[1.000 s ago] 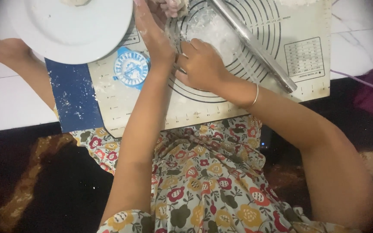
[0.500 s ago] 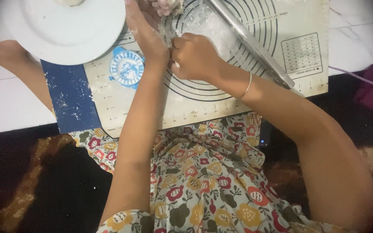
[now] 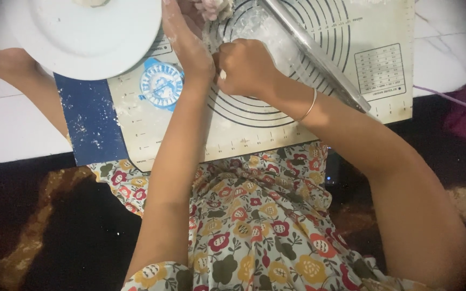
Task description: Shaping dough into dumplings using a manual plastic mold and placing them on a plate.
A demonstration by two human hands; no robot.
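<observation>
- Starting nearest the camera, a floral-print garment fills the bottom of the view, just below the near edge of the baking mat.
- Both forearms reach up over that garment and onto the mat, which carries printed concentric rings and is dusted with flour.
- Right hand sits on the mat's rings, curled into a loose fist, knuckles up; a thin bangle circles the wrist just behind it. What the fingers close on cannot be told from here, as the palm is turned away.
- Left hand lies just beside the right, touching it at the thumb side, fingers stretched up toward the far edge of the mat and floury.
- Dough lump, pale and rough, sits at the mat's far edge, right at the left fingertips and just beyond the right fist; it is partly cut off by the frame, so whether the left fingers grip it or only press it is unclear.
- Rolling pin, slim and metallic, lies diagonally across the mat's rings, right of the right hand and apart from it.
- Blue round stamp mark shows on the mat's left part, beside the left wrist.
- White plate overlaps the mat's far left corner.
</observation>
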